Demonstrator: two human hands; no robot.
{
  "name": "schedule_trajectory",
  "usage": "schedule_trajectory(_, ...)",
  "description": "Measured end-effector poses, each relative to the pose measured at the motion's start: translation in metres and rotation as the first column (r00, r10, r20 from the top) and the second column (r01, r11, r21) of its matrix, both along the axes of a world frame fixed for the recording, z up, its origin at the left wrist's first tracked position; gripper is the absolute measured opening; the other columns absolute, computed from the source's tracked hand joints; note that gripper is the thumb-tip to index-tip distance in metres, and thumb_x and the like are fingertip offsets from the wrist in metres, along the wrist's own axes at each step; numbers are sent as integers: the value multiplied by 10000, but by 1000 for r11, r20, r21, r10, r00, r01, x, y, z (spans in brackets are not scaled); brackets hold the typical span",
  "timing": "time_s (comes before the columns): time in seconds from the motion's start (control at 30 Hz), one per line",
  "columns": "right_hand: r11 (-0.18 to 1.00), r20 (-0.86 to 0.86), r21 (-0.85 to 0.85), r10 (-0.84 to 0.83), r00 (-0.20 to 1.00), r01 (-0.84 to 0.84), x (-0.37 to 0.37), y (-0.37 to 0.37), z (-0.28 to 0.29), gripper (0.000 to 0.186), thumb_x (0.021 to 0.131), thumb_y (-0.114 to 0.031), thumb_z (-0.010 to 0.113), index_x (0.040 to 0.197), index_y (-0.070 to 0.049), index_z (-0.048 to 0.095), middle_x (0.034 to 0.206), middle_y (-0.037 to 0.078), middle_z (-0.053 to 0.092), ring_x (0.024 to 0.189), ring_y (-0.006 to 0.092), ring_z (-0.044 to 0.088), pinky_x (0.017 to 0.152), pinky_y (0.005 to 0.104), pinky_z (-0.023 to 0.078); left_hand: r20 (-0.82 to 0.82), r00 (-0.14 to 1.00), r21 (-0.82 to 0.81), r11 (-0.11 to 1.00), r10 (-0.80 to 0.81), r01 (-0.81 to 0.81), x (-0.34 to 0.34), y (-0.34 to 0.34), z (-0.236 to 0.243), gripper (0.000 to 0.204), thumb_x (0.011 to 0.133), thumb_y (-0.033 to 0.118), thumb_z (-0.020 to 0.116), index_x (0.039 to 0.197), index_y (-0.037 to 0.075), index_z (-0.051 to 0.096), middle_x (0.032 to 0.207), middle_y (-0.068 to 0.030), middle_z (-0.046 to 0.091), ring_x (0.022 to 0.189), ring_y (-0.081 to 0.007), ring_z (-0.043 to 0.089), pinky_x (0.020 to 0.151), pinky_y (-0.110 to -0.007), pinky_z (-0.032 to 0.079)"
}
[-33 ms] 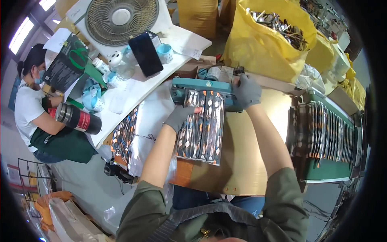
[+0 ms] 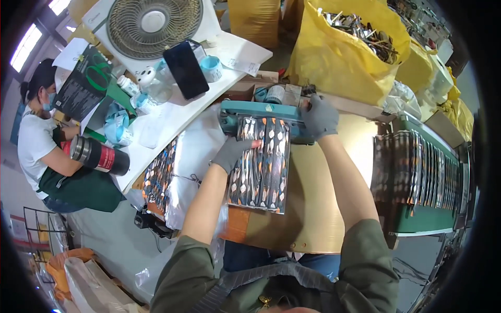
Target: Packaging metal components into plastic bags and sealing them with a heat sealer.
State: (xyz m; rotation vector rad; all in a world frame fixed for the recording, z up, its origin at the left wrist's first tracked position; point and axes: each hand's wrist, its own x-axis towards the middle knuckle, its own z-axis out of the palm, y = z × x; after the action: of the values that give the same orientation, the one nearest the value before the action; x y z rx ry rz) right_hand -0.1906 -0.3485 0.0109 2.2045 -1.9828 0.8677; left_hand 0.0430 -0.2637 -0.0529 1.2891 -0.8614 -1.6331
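My left hand (image 2: 230, 154), in a grey glove with bare fingertips showing, grips the left side of a bundle of long dark packets (image 2: 266, 177) patterned in white and orange, its thumb over the top. The bundle's far end lies at a teal machine with a long bar (image 2: 253, 107). My right hand (image 2: 320, 117), also gloved, has its fingers curled on the machine's right end; their exact hold is partly hidden. Beneath is a tan board (image 2: 318, 208). More patterned packets (image 2: 159, 175) lie to the left beside clear plastic sheets (image 2: 193, 156).
A co-worker (image 2: 47, 146) sits at left by a white table (image 2: 156, 146) bearing a fan (image 2: 154, 21), phone (image 2: 185, 68) and thermos (image 2: 99, 154). A yellow sack of scrap (image 2: 334, 73) stands behind. A green rack (image 2: 422, 224) of upright packets is at right.
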Motion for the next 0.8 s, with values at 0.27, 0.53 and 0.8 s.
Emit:
schedule_trajectory(0.27, 998, 40, 33, -47, 998, 45, -2, -1, -19, 173, 793, -253, 547, 809, -87, 594, 831, 125, 632, 749, 329, 624, 645, 448, 496, 92, 995, -76, 996, -33, 40, 7, -3, -21, 456, 682, 151, 758, 1088, 13, 601, 985, -87, 655, 857, -182, 630, 815, -318, 490)
schedule_trajectory(0.53, 1000, 300, 9, 16, 954, -20, -19, 24, -22, 410, 852, -402, 517, 1094, -72, 539, 949, 164, 607, 895, 361, 587, 773, 423, 471, 23, 999, 1, 999, -36, 36, -3, 4, -7, 549, 659, 206, 789, 1121, -6, 579, 1025, -83, 639, 887, -168, 601, 830, -305, 464)
schedule_trajectory(0.8, 947, -350, 320, 77, 934, 42, -116, 167, -107, 618, 890, -490, 376, 1367, -98, 337, 1410, 138, 355, 1346, 334, 238, 1098, 533, 85, 669, 743, -176, 973, 9, 146, 17, 65, 6, 464, 731, 339, 735, 1018, -3, 605, 862, -120, 652, 812, -196, 623, 736, -331, 485)
